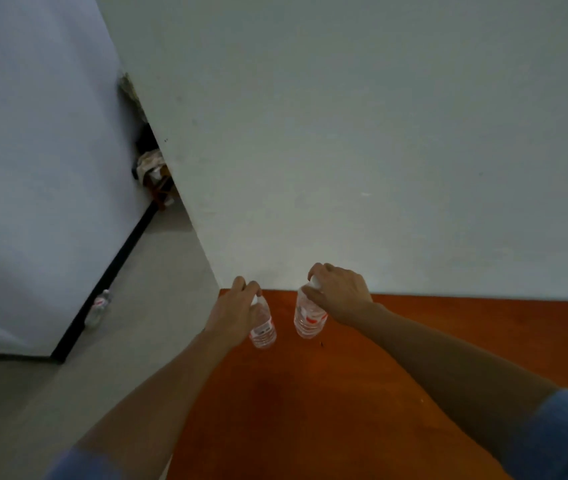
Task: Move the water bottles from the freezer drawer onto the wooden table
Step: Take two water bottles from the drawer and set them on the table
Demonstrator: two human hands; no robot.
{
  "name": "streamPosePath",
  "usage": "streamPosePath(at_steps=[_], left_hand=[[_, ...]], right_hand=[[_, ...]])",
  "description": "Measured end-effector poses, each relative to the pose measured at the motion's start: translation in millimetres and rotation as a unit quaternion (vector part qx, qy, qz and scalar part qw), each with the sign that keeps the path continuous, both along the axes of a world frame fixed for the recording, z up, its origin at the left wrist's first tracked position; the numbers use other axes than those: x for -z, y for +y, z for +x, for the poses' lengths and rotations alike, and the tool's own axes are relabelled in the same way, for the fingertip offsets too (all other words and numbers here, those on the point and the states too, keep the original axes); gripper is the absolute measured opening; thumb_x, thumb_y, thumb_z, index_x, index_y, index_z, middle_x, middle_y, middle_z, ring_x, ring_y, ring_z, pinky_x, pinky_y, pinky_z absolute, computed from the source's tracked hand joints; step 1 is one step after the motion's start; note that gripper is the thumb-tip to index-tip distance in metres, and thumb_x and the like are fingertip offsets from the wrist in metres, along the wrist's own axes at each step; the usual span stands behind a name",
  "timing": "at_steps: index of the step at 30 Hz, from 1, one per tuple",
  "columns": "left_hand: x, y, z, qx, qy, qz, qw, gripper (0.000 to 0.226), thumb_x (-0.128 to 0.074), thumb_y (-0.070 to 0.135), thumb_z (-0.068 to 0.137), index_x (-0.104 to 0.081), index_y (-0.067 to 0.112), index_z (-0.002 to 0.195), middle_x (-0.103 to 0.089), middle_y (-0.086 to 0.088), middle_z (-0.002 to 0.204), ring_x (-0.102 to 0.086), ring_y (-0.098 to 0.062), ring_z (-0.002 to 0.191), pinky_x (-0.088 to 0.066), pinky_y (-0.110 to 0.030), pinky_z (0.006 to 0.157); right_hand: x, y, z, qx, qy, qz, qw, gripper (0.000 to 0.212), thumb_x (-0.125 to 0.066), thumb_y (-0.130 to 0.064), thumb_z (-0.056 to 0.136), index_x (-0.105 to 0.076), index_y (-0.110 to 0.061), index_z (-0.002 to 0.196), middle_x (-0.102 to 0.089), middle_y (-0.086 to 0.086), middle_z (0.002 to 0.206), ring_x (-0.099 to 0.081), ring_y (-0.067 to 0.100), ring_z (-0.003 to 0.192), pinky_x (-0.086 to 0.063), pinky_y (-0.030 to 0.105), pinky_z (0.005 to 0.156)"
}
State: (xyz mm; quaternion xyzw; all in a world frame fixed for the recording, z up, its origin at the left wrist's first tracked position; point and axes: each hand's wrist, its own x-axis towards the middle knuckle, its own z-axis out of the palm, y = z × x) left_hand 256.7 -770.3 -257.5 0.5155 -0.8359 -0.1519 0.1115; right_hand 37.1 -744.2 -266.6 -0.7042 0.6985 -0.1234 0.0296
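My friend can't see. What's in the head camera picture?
The left hand grips the left bottle by its top and the right hand the right bottle, both upright at the far end of a wooden table by a white wall. A third bottle stands on the floor at left.

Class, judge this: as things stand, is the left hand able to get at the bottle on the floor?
Probably not: the left hand is full, gripping a bottle at the wooden table, and the floor bottle stands far off, low down.
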Motion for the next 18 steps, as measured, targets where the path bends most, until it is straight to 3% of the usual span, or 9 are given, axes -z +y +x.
streamPosePath(at_steps=[5, 10, 15, 18], left_hand=[[9.4, -43.5, -8.8, 0.038, 0.020, 0.003, 0.999, 0.022, -0.051, 0.019, 0.095, -0.052, 0.013, 0.116, -0.047, -0.005, 0.116, -0.058, -0.021, 0.091, -0.052, -0.030, 0.075], [22.7, -58.8, -5.3, 0.067, 0.060, 0.016, 0.996, 0.027, -0.059, 0.020, 0.091, -0.053, 0.015, 0.118, -0.050, -0.002, 0.117, -0.061, -0.021, 0.095, -0.052, -0.027, 0.076], [30.7, -61.2, 5.6, 0.081, 0.075, 0.020, 0.994, 0.032, -0.061, 0.022, 0.090, -0.053, 0.014, 0.120, -0.051, -0.003, 0.119, -0.061, -0.021, 0.099, -0.053, -0.028, 0.079], [24.4, -60.5, 8.3, 0.091, 0.047, 0.004, 0.995, 0.040, -0.063, 0.029, 0.089, -0.050, 0.016, 0.124, -0.051, -0.002, 0.122, -0.057, -0.019, 0.103, -0.052, -0.030, 0.083]], right_hand=[[13.4, -26.9, 13.5, 0.015, 0.013, 0.021, 1.000, 0.039, -0.046, -0.051, 0.094, -0.051, -0.022, 0.118, -0.063, 0.001, 0.109, -0.060, 0.016, 0.086, -0.040, 0.026, 0.064], [27.7, -30.8, 17.0, 0.030, 0.008, 0.037, 0.999, 0.040, -0.047, -0.053, 0.093, -0.049, -0.023, 0.120, -0.061, 0.001, 0.109, -0.052, 0.011, 0.079, -0.040, 0.025, 0.064], [33.6, -32.5, 26.5, 0.032, -0.017, 0.067, 0.997, 0.042, -0.046, -0.055, 0.093, -0.040, -0.027, 0.123, -0.059, 0.003, 0.111, -0.053, 0.013, 0.076, -0.043, 0.026, 0.063], [30.9, -30.5, 28.6, 0.043, -0.025, 0.093, 0.994, 0.050, -0.052, -0.052, 0.090, -0.033, -0.028, 0.130, -0.058, 0.006, 0.116, -0.061, 0.019, 0.085, -0.049, 0.031, 0.068]])
